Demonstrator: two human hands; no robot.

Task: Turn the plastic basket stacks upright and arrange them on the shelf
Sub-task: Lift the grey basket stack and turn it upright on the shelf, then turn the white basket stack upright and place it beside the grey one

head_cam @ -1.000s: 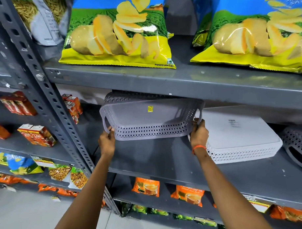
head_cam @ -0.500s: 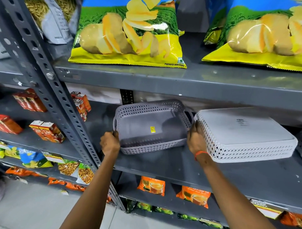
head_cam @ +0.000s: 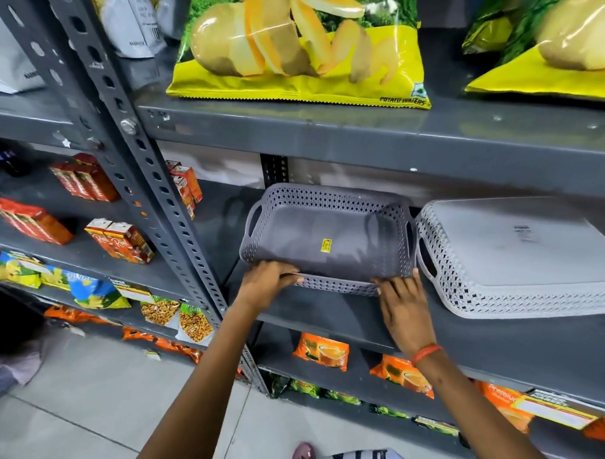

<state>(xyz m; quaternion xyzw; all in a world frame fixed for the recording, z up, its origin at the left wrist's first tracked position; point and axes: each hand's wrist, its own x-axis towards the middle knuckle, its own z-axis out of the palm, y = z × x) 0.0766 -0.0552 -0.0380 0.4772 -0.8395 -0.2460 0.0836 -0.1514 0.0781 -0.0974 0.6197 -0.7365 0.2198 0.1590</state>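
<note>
A dark grey perforated basket stack (head_cam: 328,237) stands upright on the grey metal shelf (head_cam: 325,319), open side up, a yellow sticker on its floor. My left hand (head_cam: 266,279) and my right hand (head_cam: 400,298) rest on its near rim, fingers curled over the edge at the left and right corners. Right beside it, touching or nearly so, a light grey basket stack (head_cam: 519,257) lies upside down with its flat bottom facing up.
The shelf above (head_cam: 366,135) hangs low over the baskets and carries large potato wafer bags (head_cam: 300,47). A slotted upright post (head_cam: 131,175) stands left of the dark basket. Red cartons (head_cam: 122,240) fill the left bay; orange packets (head_cam: 321,350) sit below.
The dark grey basket stack went from tilted with its bottom facing me to upright on the shelf. My hands moved from its side handles to its near rim.
</note>
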